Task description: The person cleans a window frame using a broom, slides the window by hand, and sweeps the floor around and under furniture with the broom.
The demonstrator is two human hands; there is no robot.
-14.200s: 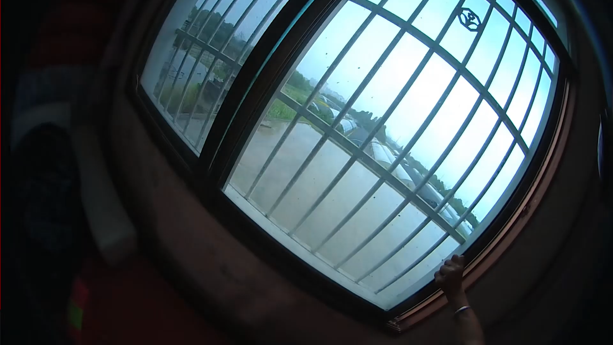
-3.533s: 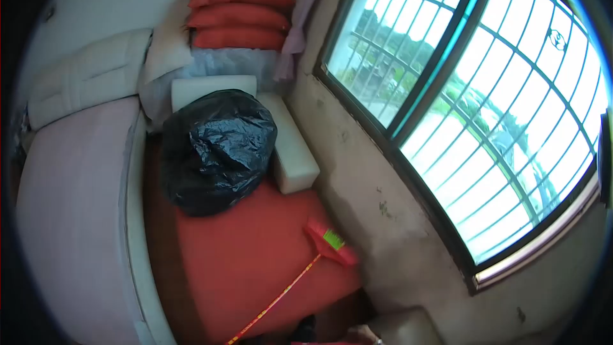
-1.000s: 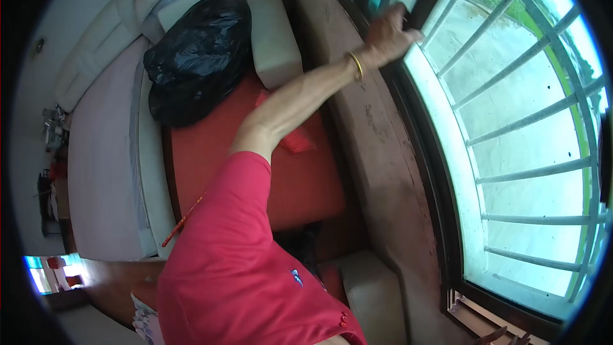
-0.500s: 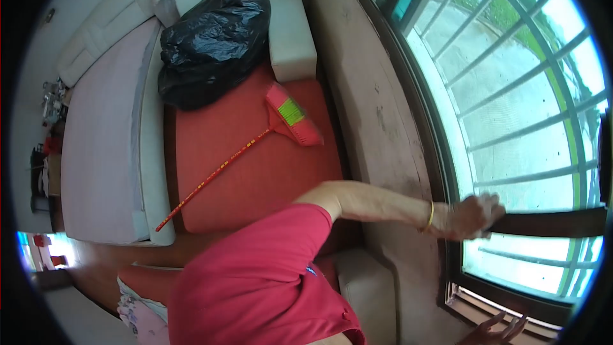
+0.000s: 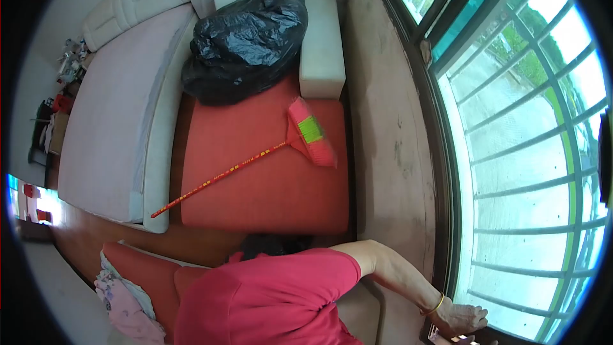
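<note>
Label on broom is unreadable; left hand near window.

Right hand mostly cut off by the bottom edge, whatever it may touch out of view

Home, living room by the look: long padded sofa, red-covered seat with cream armrest, red broom lying on it, wood-look floor, barred window alongside.
</note>
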